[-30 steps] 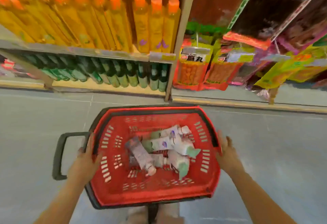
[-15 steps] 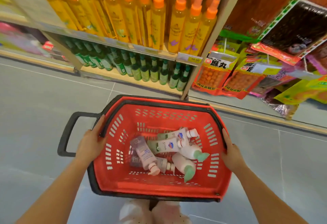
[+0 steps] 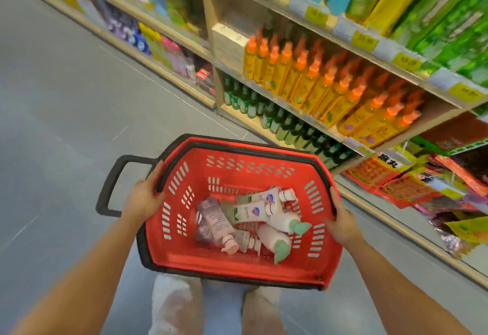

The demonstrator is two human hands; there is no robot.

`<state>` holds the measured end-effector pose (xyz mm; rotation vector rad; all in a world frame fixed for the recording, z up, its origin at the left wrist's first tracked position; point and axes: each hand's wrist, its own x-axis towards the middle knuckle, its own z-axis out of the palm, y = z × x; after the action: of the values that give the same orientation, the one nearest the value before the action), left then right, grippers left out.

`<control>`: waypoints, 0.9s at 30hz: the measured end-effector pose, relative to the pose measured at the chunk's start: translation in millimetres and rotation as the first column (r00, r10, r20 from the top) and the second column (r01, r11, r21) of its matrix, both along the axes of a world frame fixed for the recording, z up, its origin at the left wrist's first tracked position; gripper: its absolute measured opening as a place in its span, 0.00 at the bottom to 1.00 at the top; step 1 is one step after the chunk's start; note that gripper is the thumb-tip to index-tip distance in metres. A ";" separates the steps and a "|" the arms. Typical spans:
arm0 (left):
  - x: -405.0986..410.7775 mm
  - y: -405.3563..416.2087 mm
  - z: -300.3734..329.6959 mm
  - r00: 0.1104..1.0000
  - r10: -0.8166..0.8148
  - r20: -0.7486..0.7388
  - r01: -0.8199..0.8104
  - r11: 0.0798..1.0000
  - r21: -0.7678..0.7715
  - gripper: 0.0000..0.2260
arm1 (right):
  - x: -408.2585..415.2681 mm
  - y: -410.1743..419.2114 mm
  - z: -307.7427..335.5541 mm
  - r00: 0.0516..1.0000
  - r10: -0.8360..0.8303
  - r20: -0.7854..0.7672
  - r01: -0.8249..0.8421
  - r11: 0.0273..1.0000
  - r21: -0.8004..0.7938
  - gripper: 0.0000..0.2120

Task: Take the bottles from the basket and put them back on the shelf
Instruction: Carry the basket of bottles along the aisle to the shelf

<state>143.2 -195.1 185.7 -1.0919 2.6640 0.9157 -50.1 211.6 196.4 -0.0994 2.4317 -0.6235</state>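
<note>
A red plastic basket (image 3: 182, 252) with a black rim hangs in front of me above the grey floor. My left hand (image 3: 144, 197) grips its left rim and my right hand (image 3: 340, 225) grips its right rim. Several bottles lie loose on its bottom: a pinkish one with a pink cap (image 3: 216, 222), white ones with green caps (image 3: 284, 222), and white tubes with a blue logo (image 3: 250, 211). The shelf (image 3: 317, 123) runs along my right, with rows of yellow bottles (image 3: 317, 89) with orange caps and green bottles (image 3: 285, 128) below them.
A black handle (image 3: 111, 184) sticks out of the basket's left end. Hanging snack packets (image 3: 396, 176) fill the lower right. Green and yellow boxes (image 3: 422, 4) stand on the top shelf. Grey aisle floor (image 3: 66, 96) stretches to the left. My legs show below the basket.
The view has swung left and up along the aisle, so the shelf now runs diagonally on the right. Both hands keep their hold on the basket rim.
</note>
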 end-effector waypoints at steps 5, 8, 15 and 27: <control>32.3 -99.8 11.5 0.999 0.053 -0.005 -0.053 0.998 0.020 0.35 | 7.7 -110.1 29.5 0.999 0.052 0.010 -0.052 0.998 0.042 0.37; 45.9 -167.6 19.9 0.998 0.062 -0.002 -0.062 0.997 0.037 0.35 | 16.4 -180.2 46.9 0.998 0.032 0.046 -0.034 0.999 0.034 0.37; 53.6 -324.5 41.1 0.999 0.033 -0.039 -0.033 0.999 0.009 0.34 | 24.6 -339.1 59.1 0.999 0.025 0.024 -0.026 0.999 0.044 0.37; 42.2 -570.5 25.3 0.994 0.111 -0.021 -0.111 0.994 -0.019 0.35 | -14.9 -601.3 32.0 0.994 0.089 0.058 -0.086 0.995 -0.051 0.37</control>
<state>185.4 -765.5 211.0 -1.2534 2.6568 0.9254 -65.0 -389.7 228.5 -0.2030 2.3414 -0.6378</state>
